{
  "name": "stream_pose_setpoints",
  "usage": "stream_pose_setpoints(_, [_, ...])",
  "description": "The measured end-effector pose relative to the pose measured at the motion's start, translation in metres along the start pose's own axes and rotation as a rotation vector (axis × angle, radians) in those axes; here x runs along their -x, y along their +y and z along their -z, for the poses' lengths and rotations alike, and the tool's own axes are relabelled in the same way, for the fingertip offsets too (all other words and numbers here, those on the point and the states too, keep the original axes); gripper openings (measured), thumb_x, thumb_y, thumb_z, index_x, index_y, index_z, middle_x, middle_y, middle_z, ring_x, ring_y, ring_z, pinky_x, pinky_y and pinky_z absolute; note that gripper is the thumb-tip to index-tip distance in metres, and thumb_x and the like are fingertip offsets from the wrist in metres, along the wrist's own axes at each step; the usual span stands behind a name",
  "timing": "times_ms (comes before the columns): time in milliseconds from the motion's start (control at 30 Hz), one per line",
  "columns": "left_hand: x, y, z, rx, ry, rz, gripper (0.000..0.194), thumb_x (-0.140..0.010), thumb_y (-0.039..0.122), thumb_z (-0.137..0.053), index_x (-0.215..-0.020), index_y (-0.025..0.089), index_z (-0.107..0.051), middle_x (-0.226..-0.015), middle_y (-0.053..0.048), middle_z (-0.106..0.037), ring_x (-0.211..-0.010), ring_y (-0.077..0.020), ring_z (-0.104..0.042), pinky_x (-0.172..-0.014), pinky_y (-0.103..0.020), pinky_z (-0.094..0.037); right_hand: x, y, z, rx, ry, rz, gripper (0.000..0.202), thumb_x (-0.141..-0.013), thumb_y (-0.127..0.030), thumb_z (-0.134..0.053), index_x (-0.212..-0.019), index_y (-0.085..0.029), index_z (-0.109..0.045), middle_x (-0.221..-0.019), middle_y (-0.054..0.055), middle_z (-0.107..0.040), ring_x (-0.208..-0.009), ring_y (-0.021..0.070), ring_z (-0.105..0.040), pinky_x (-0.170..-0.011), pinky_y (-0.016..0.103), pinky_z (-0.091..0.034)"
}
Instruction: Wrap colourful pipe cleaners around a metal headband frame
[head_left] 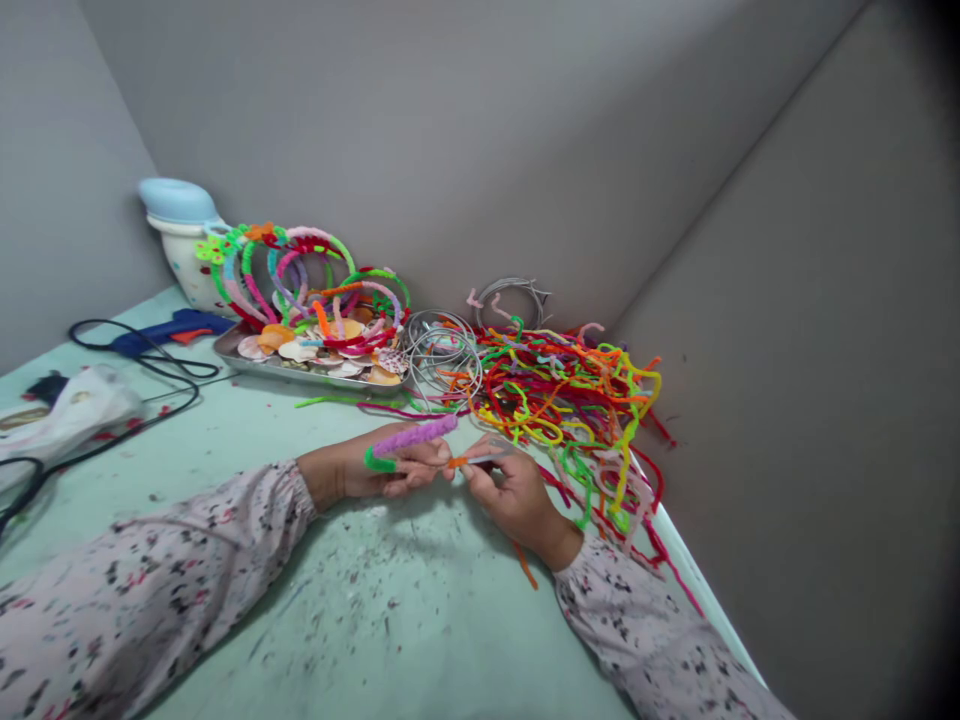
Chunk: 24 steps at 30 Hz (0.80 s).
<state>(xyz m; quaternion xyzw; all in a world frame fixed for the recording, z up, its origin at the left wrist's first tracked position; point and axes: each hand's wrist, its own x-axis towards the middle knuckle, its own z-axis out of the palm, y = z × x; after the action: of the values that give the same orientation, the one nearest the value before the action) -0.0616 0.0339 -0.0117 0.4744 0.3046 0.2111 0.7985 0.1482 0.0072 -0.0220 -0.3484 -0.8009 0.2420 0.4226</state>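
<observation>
My left hand [343, 468] is closed round a curved wire wrapped in fuzzy pipe cleaner, with a purple stretch [414, 434] and a green stretch [381, 463] showing above the fingers. Between the two hands a short orange wrapping [457, 462] covers the wire, and a pale bare length [486, 457] runs on over the right fingers. My right hand [517, 500] pinches at the orange wrapping with thumb and forefinger. Below that hand hangs or lies a loose orange pipe cleaner end [526, 566]; its link to the wrapping is hidden.
A metal tray [315, 380] holds shells and several wrapped rings [311, 235]. Beside it are coiled wires [442, 360] and a heap of pipe cleaners [570, 390] reaching the table's right edge. At left are a blue glue gun [161, 330], black cord [180, 405], plastic bag [94, 405] and white container [191, 260].
</observation>
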Motion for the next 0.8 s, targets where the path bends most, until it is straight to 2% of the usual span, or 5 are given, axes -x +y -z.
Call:
stream_pose_setpoints(500, [0.003, 0.005, -0.004, 0.024, -0.068, 0.047, 0.013, -0.076, 0.028, -0.064, -0.078, 0.015, -0.063, -0.043, 0.005, -0.042, -0.031, -0.003, -0.024, -0.029, -0.016, -0.019, 0.002, -0.004, 0.002, 0.022, -0.016, 0.072, 0.011, -0.079, -0.015, -0.054, -0.086, -0.019, -0.061, -0.078, 0.003, -0.058, -0.073, 0.0168, -0.055, -0.067, 0.03, -0.045])
stream_pose_setpoints(600, [0.005, 0.009, -0.007, 0.004, -0.071, 0.062, 0.014, -0.076, 0.028, -0.064, -0.075, 0.014, -0.066, -0.041, 0.005, -0.038, -0.03, -0.0028, -0.021, -0.028, -0.017, -0.018, 0.002, -0.006, 0.003, 0.037, -0.029, 0.098, 0.014, -0.078, -0.014, -0.054, -0.088, -0.02, -0.06, -0.08, 0.004, -0.059, -0.074, 0.0174, -0.055, -0.068, 0.031, -0.046])
stream_pose_setpoints(800, [0.007, 0.012, -0.006, 0.001, -0.148, 0.111, 0.018, -0.077, 0.031, -0.062, -0.075, 0.014, -0.068, -0.038, 0.006, -0.031, -0.03, -0.0043, -0.02, -0.026, -0.018, -0.018, 0.0, -0.01, 0.003, 0.055, -0.036, 0.146, 0.014, -0.077, -0.013, -0.053, -0.088, -0.021, -0.058, -0.079, 0.004, -0.059, -0.073, 0.0169, -0.055, -0.066, 0.03, -0.046])
